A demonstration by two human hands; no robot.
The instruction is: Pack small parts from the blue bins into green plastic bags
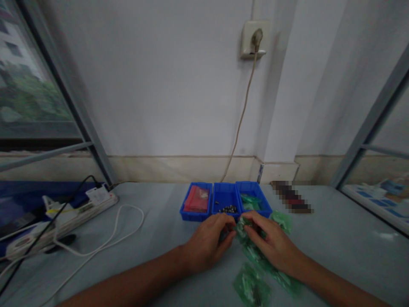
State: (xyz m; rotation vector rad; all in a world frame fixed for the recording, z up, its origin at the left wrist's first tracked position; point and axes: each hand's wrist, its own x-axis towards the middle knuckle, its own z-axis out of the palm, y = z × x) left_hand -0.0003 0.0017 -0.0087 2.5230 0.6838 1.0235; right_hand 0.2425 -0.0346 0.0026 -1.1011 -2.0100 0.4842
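My right hand is closed on a crumpled, see-through green plastic bag, with thumb and index finger pinching its upper left end. Close beside it, my left hand has its fingers curled together at that same end of the bag. What lies between the left fingertips is hidden. A second green plastic bag, with small dark pieces inside, rests on the table below the hands. Another bit of green plastic shows behind my right hand.
Three blue bins stand beyond my hands: the left bin with red packets, the middle bin with small metal parts, the right bin with green bags. Power strips and a white cable lie left.
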